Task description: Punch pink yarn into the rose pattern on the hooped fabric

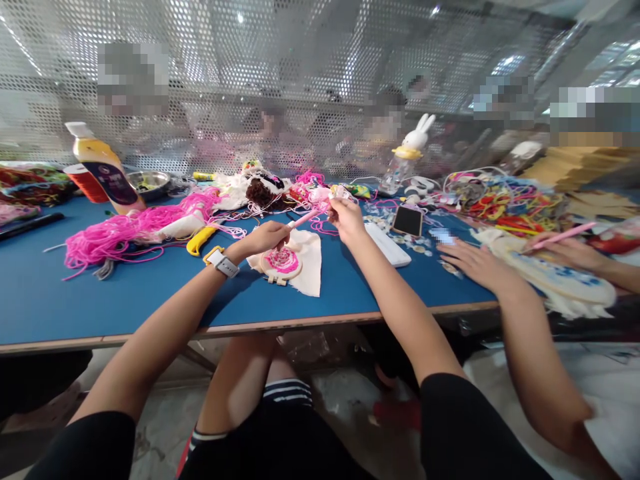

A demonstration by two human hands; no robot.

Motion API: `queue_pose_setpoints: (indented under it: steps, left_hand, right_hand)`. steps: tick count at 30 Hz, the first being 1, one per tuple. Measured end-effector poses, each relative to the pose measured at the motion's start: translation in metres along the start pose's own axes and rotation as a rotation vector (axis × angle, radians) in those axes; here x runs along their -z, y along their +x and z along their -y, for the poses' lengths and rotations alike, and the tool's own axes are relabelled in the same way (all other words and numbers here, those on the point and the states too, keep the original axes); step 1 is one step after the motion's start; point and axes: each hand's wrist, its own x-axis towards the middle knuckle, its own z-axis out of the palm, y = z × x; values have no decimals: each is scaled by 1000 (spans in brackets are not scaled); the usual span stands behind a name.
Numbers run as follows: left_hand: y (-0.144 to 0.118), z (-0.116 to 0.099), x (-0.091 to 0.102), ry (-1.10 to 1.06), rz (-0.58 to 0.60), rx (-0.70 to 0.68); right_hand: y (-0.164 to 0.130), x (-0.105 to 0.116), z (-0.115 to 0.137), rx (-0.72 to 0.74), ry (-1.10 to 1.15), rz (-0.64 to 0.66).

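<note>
My left hand point(267, 237) grips the near end of the pink punch needle point(306, 217), its long axis slanting far-right to my right hand point(345, 215), pinching yarn at its tip, above the embroidery hoop point(281, 263) on the worktop point(100, 293).

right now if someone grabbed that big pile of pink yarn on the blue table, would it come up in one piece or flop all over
The pink yarn would probably flop: it lies as a loose, spread tangle with strands trailing over the blue table. It looks light for its bulk. Some strands run toward the yellow-handled tool, so it may snag and drag.
</note>
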Motion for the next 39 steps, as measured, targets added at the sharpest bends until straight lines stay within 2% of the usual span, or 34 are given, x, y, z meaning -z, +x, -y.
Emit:
queue_pose_setpoints:
  steps: [4, 11, 13, 16, 18, 20, 27, 39]
  left_hand:
    - [2, 4, -1, 5, -15, -6]
    - [4, 6, -1, 30, -47, -14]
    - [3, 4, -2, 33, -67, -13]
    - [2, 1, -3, 43, -71, -14]
    - [1, -1, -4, 53, -57, -13]
    - [0, -3, -5, 63, -42, -12]
    - [-2, -5, -3, 127, -45, -5]
    - [-1, 0, 0, 41, -54, 7]
  right_hand:
    - [4, 1, -1, 18, 54, -64]
    - [0, -2, 4, -3, 101, -56]
    - [-4, -5, 7, -91, 121, -5]
    - [-15, -12, 9, -255, 106, 154]
    - [-21, -16, 7, -247, 96, 271]
    - [-25, -18, 3, -174, 85, 312]
    - [-15, -12, 5, -74, 116, 124]
    - [4, 12, 19, -15, 278, -198]
